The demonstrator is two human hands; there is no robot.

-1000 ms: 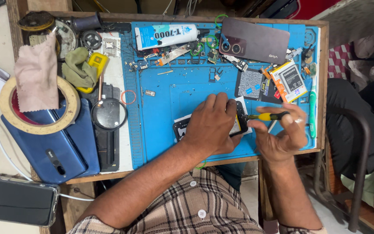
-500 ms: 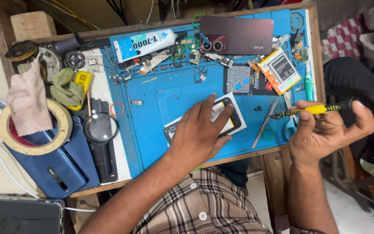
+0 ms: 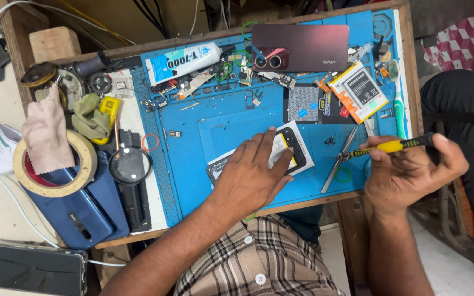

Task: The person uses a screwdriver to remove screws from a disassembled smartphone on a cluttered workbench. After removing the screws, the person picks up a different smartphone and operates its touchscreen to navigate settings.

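A wooden surface is carrying a ribbed blue rubber work mat. A glossy maroon phone back cover is lying along the mat's far edge, a flat rectangular battery just beside it. Near the mat's front, an opened phone is lying flat under the left hand, whose grip is spread open, palm and fingers pressing down on it. The right hand is gripping a slim yellow-and-black screwdriver, fingers curled closed around its handle; its tip is seemingly touching thin metal tweezers.
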